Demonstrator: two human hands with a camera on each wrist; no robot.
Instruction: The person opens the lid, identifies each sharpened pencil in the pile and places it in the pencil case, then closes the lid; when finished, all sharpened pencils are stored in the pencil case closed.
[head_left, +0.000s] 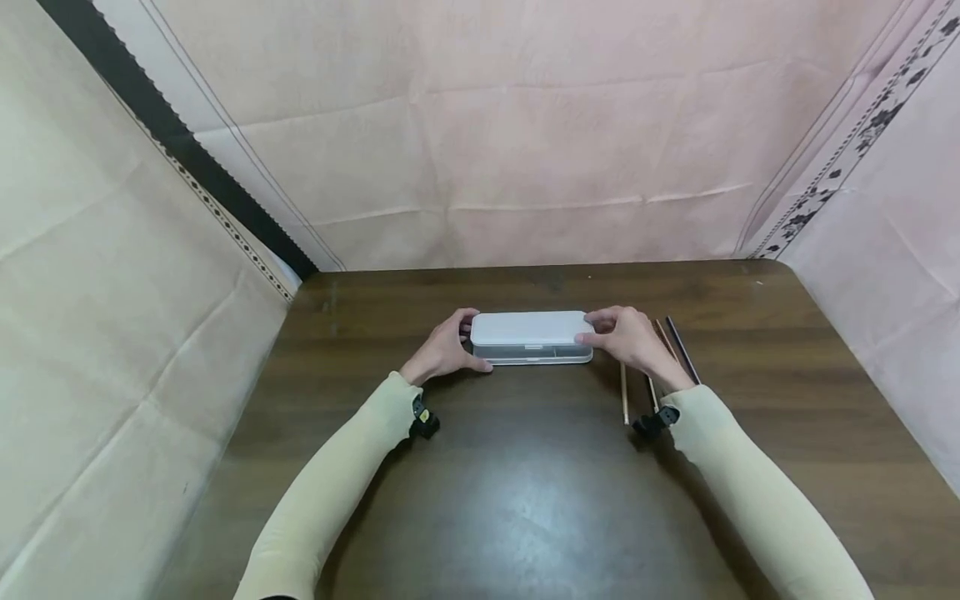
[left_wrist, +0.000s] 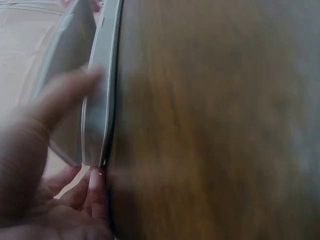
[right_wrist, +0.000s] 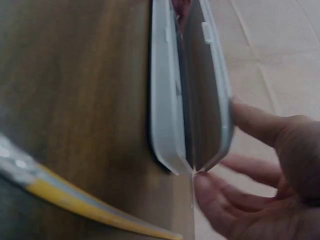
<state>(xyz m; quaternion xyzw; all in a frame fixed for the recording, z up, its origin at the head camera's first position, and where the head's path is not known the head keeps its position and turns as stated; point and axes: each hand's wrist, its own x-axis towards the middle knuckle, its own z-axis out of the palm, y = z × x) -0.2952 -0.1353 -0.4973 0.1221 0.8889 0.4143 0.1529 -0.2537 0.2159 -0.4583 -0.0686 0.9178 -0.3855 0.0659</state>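
A white pencil case (head_left: 528, 329) lies lengthwise before me at the far half of the table, its lid partly raised. My left hand (head_left: 445, 348) grips the case's left end, thumb on the front wall of the base (left_wrist: 97, 110) and fingers curled round the end. At the other end, my right hand (head_left: 632, 340) holds the lid (right_wrist: 210, 90) between thumb and fingers. The case's inside is mostly hidden by the lid. Beside and under the right wrist lie several thin sticks, among them a dark pencil (head_left: 682, 350) and a light wooden one (head_left: 624, 396).
The brown wooden table (head_left: 517, 467) has pale cloth hangings (head_left: 540, 150) behind it and at both sides. Close to the right wrist camera lies a yellow stick (right_wrist: 90, 206) with a silvery end, blurred.
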